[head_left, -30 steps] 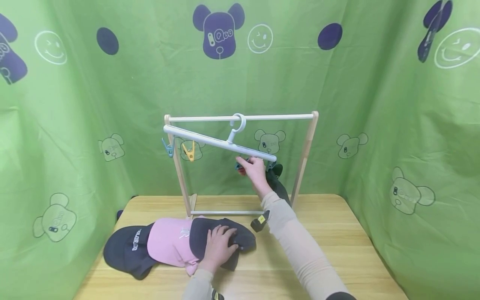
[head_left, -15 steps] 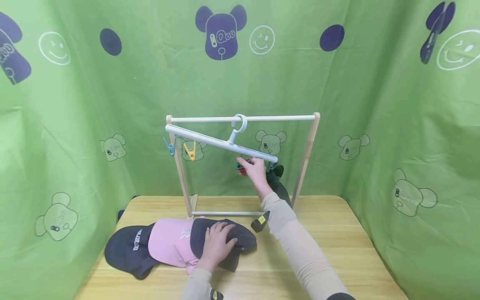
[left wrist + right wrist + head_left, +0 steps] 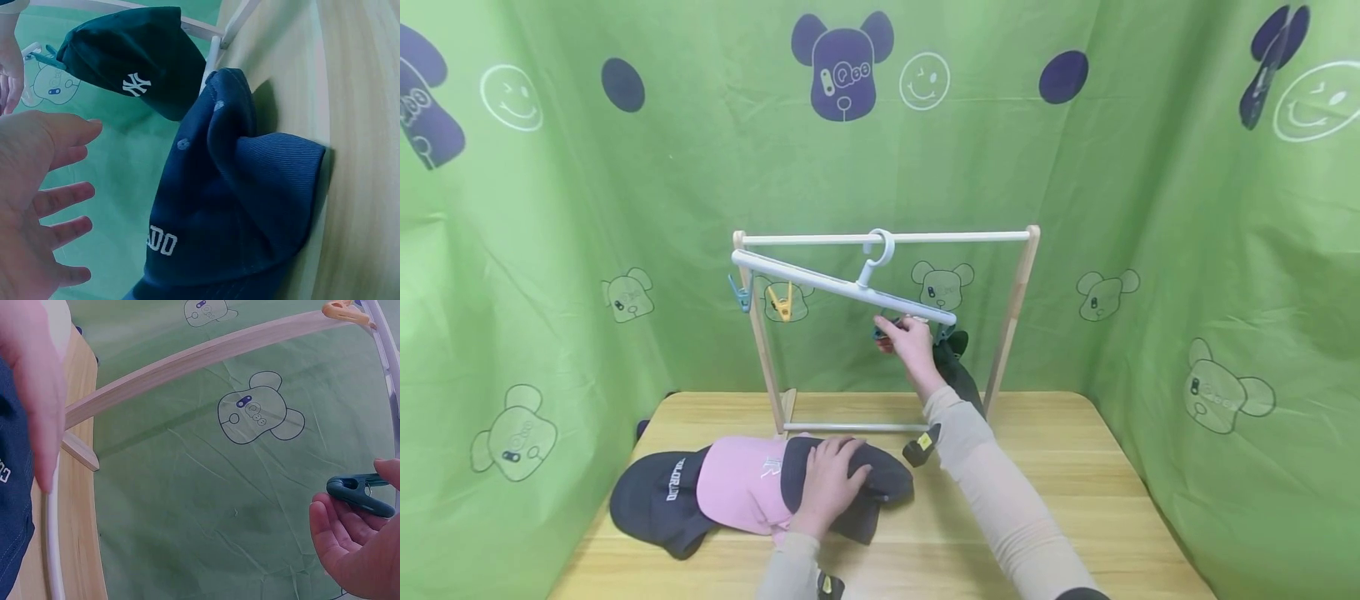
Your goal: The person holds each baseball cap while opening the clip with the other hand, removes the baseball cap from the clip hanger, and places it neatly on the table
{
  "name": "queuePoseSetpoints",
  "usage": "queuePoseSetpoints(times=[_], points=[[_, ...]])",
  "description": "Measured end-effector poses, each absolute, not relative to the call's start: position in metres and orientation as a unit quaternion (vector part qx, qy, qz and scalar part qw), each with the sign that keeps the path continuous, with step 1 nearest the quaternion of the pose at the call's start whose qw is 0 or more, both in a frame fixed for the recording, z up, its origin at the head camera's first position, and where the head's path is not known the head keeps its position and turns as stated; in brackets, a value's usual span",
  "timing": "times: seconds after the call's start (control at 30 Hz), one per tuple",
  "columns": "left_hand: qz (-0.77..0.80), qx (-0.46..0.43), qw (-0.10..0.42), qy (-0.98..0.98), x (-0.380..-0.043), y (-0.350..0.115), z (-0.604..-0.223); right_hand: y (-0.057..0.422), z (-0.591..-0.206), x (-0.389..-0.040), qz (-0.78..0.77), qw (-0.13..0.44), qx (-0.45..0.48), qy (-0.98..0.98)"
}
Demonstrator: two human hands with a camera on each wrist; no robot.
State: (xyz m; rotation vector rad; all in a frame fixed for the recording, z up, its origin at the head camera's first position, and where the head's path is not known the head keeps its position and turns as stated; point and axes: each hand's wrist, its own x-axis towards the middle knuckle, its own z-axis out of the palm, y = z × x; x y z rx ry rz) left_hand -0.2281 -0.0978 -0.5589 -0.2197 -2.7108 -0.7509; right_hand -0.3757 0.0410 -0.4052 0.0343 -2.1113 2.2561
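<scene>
My right hand (image 3: 913, 346) pinches a dark teal clothespin (image 3: 359, 501) between thumb and fingers, just under the lower right end of a tilted pale blue hanger (image 3: 805, 279). Close by that hand, a dark green cap (image 3: 137, 56) with a white NY logo hangs from another clip on the hanger. My left hand (image 3: 827, 487) is over a dark navy cap (image 3: 887, 479) on the table, its palm side hidden in the head view. In the left wrist view, its fingers are straight and spread, with a gap to the cap's lettered side.
A wooden rack with a white top bar (image 3: 955, 236) carries the hanger. A blue clothespin (image 3: 742, 298) and a yellow clothespin (image 3: 782, 304) dangle at its raised left end. A pink cap (image 3: 737, 483) and another navy cap (image 3: 651, 496) overlap in a row on the left.
My left hand has shifted slightly left over the navy cap. The right hand, hanger and caps hold their places.
</scene>
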Motion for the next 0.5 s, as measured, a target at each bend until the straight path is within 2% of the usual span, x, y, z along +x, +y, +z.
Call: queuePoseSetpoints(times=[0.5], points=[[-0.262, -0.072, 0.18, -0.945, -0.232, -0.103, -0.546, 0.044, -0.408, -0.375, 0.723, 0.024, 0.014, -0.69]])
